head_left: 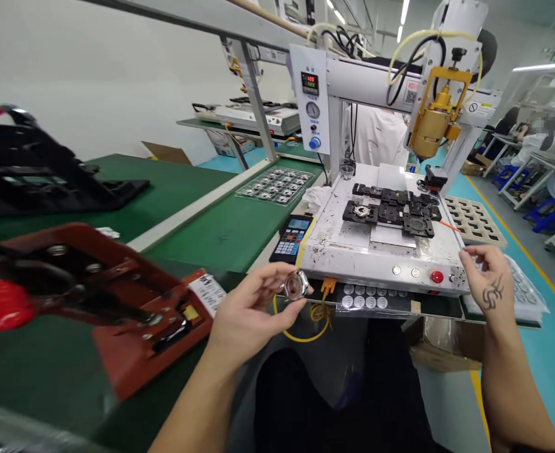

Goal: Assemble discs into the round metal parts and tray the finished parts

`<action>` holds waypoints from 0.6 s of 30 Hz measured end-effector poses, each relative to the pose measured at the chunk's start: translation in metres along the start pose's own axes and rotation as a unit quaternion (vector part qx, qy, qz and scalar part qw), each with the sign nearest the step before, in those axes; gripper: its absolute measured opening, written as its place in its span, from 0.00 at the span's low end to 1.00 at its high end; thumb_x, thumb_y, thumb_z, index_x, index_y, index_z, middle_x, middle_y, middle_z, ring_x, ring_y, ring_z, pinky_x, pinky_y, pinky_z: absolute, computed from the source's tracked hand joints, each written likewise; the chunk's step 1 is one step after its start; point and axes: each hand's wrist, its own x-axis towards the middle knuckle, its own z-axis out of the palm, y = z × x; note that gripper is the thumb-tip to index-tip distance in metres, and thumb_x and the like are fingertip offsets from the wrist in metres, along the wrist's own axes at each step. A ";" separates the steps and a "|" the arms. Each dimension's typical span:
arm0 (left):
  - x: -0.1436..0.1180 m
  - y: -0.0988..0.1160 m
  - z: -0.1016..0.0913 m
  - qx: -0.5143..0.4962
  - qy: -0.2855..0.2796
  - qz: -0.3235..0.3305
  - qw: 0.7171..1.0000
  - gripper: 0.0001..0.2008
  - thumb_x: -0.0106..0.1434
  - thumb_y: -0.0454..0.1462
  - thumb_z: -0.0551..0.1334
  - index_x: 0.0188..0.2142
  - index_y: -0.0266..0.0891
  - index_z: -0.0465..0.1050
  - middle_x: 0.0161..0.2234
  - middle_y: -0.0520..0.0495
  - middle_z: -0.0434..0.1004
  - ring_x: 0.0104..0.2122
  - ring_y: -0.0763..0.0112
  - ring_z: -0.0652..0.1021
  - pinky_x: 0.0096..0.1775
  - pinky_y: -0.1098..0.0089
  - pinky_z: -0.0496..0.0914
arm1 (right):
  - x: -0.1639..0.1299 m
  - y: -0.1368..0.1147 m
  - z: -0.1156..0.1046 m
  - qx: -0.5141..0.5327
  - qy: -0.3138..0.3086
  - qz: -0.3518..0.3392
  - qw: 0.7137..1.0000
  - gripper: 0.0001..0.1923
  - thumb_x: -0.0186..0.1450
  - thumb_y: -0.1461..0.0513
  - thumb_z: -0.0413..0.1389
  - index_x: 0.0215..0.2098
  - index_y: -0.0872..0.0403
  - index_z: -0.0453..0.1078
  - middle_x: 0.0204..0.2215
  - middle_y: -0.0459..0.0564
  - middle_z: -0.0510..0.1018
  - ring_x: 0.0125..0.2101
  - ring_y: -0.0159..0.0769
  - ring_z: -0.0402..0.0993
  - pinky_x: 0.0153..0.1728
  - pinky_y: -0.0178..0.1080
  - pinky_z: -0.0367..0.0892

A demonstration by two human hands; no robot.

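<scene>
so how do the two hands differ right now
The left hand pinches a small round shiny metal part in its fingertips; the right hand seems to hold nothing. The left hand is turned palm up towards the camera, while the right hand shows its back, with a dark tattoo. The left hand is near the red hand press; the right hand is by the white machine's red button. Both are bare.

Just one head-worn cam, looking forward and down over the green bench [221,233], close above the wearer's hands, dispensing machine [391,214] right ahead.
</scene>
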 end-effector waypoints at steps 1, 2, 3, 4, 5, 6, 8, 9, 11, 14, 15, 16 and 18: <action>-0.008 -0.006 0.001 0.007 0.004 -0.005 1.000 0.22 0.58 0.40 0.75 0.51 0.44 0.76 0.38 0.45 0.86 0.37 0.59 0.86 0.45 0.59 0.83 | -0.017 0.013 -0.004 -0.017 0.001 0.021 1.000 0.17 0.70 0.47 0.61 0.40 0.52 0.76 0.35 0.50 0.76 0.36 0.44 0.71 0.42 0.47 0.68; -0.014 -0.012 0.004 0.013 0.000 -0.010 1.000 0.22 0.58 0.40 0.75 0.51 0.44 0.76 0.38 0.46 0.86 0.37 0.60 0.86 0.44 0.61 0.83 | -0.030 0.024 -0.005 -0.030 0.001 0.037 0.999 0.19 0.69 0.45 0.62 0.39 0.52 0.75 0.35 0.51 0.75 0.37 0.45 0.70 0.43 0.48 0.67; -0.018 -0.017 0.009 0.017 -0.012 -0.013 1.000 0.21 0.58 0.40 0.75 0.50 0.44 0.77 0.38 0.47 0.86 0.37 0.61 0.86 0.44 0.62 0.83 | -0.042 0.033 -0.003 -0.038 0.003 0.051 0.998 0.21 0.68 0.44 0.63 0.38 0.52 0.74 0.35 0.51 0.74 0.38 0.46 0.70 0.44 0.49 0.67; -0.021 -0.022 0.015 0.021 -0.033 -0.018 0.999 0.21 0.58 0.40 0.74 0.50 0.43 0.77 0.39 0.47 0.86 0.38 0.61 0.86 0.45 0.63 0.82 | -0.051 0.038 0.001 -0.042 0.009 0.060 0.997 0.22 0.67 0.43 0.64 0.38 0.52 0.72 0.35 0.51 0.73 0.39 0.47 0.70 0.45 0.50 0.67; -0.023 -0.026 0.022 0.025 -0.062 -0.024 0.997 0.21 0.58 0.41 0.74 0.50 0.43 0.77 0.40 0.47 0.86 0.39 0.61 0.86 0.45 0.63 0.82 | -0.059 0.040 0.005 -0.043 0.022 0.064 0.997 0.22 0.67 0.42 0.64 0.38 0.52 0.72 0.35 0.51 0.73 0.39 0.47 0.70 0.46 0.51 0.67; -0.025 -0.031 0.031 0.031 -0.095 -0.032 0.994 0.21 0.58 0.41 0.74 0.50 0.42 0.77 0.40 0.47 0.86 0.39 0.61 0.86 0.45 0.63 0.81 | -0.066 0.037 0.010 -0.042 0.040 0.063 0.996 0.21 0.67 0.43 0.65 0.39 0.52 0.71 0.35 0.51 0.73 0.39 0.47 0.69 0.45 0.50 0.67; -0.026 -0.043 0.051 0.042 -0.171 -0.040 0.984 0.21 0.59 0.41 0.74 0.51 0.42 0.77 0.43 0.46 0.86 0.41 0.62 0.85 0.46 0.63 0.80 | -0.081 0.023 0.020 -0.016 0.050 0.036 0.998 0.16 0.70 0.48 0.65 0.40 0.52 0.71 0.35 0.50 0.73 0.37 0.45 0.70 0.43 0.49 0.68; -0.025 -0.051 0.063 0.044 -0.211 -0.038 0.976 0.21 0.59 0.41 0.74 0.51 0.43 0.77 0.45 0.45 0.86 0.43 0.61 0.85 0.48 0.63 0.80 | -0.089 0.013 0.026 0.009 0.019 0.008 1.000 0.12 0.72 0.52 0.63 0.41 0.51 0.71 0.35 0.51 0.74 0.36 0.44 0.71 0.42 0.48 0.69; -0.022 -0.068 0.089 0.044 -0.283 -0.016 0.958 0.21 0.59 0.40 0.74 0.51 0.43 0.77 0.52 0.43 0.85 0.51 0.57 0.84 0.54 0.60 0.77 | -0.106 -0.009 0.041 0.075 -0.104 -0.061 0.990 0.05 0.76 0.58 0.58 0.43 0.50 0.73 0.37 0.52 0.78 0.37 0.44 0.75 0.41 0.47 0.71; -0.013 -0.093 0.122 0.054 -0.346 0.031 0.936 0.20 0.59 0.37 0.75 0.50 0.42 0.76 0.60 0.39 0.81 0.62 0.51 0.78 0.65 0.54 0.70 | -0.127 -0.030 0.071 0.112 -0.249 -0.123 0.954 0.10 0.78 0.63 0.52 0.49 0.49 0.76 0.45 0.55 0.83 0.45 0.46 0.80 0.48 0.47 0.75; -0.010 -0.100 0.130 0.058 -0.356 0.041 0.932 0.20 0.59 0.36 0.75 0.49 0.42 0.76 0.62 0.38 0.80 0.64 0.50 0.77 0.66 0.53 0.69 | -0.131 -0.032 0.080 0.109 -0.264 -0.125 0.950 0.12 0.78 0.64 0.51 0.50 0.48 0.77 0.46 0.55 0.84 0.47 0.47 0.81 0.49 0.48 0.75; -0.008 -0.105 0.135 0.061 -0.365 0.048 0.928 0.19 0.59 0.35 0.75 0.49 0.42 0.76 0.63 0.38 0.79 0.65 0.50 0.76 0.67 0.53 0.68 | -0.134 -0.031 0.089 0.105 -0.276 -0.124 0.947 0.14 0.78 0.65 0.50 0.51 0.49 0.77 0.47 0.56 0.84 0.48 0.48 0.81 0.50 0.49 0.75; -0.007 -0.112 0.140 0.060 -0.380 0.054 0.921 0.19 0.59 0.35 0.75 0.49 0.43 0.76 0.64 0.39 0.78 0.68 0.50 0.73 0.68 0.53 0.66 | -0.136 -0.027 0.099 0.096 -0.292 -0.116 0.944 0.16 0.78 0.65 0.49 0.54 0.50 0.77 0.47 0.58 0.83 0.49 0.50 0.80 0.50 0.51 0.75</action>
